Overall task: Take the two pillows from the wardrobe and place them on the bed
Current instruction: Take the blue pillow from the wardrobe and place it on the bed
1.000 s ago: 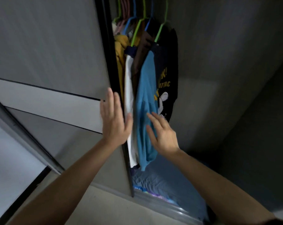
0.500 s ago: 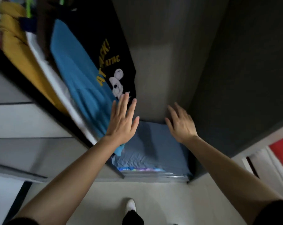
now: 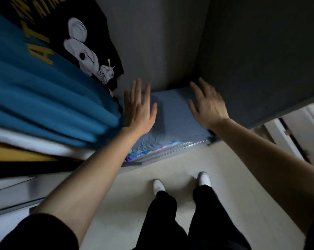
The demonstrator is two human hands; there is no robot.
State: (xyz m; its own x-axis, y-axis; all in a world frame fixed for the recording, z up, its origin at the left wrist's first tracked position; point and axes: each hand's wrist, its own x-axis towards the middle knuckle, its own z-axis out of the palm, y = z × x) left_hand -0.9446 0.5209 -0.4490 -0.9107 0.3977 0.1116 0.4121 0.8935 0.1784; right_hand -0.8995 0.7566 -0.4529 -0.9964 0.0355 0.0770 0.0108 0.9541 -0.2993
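- The wardrobe [image 3: 152,42] stands open, its inner walls flat, matte grey panels meeting in a dim back corner.
- On its floor lies a blue-grey pillow [image 3: 172,120], soft and rectangular, its cloth finely creased near the front edge; a strip of bright multicoloured fabric [image 3: 150,152] peeps out beneath it by the metal sliding track [image 3: 170,150].
- I cannot tell whether that strip belongs to a second pillow.
- The left hand [image 3: 139,110] hovers over the pillow's left side, fingers spread flat, holding nothing, close beside the hanging clothes.
- The right hand [image 3: 207,107] reaches over the pillow's right side, fingers fanned wide and empty, near the side wall.
- To the left hang a ribbed-looking teal shirt [image 3: 44,98] in deep folds and a black shirt [image 3: 91,42] printed with a pale cartoon mouse and yellow lettering.
- The floor [image 3: 134,192] is smooth and pale; two white shoes [image 3: 158,185] point toward the wardrobe.
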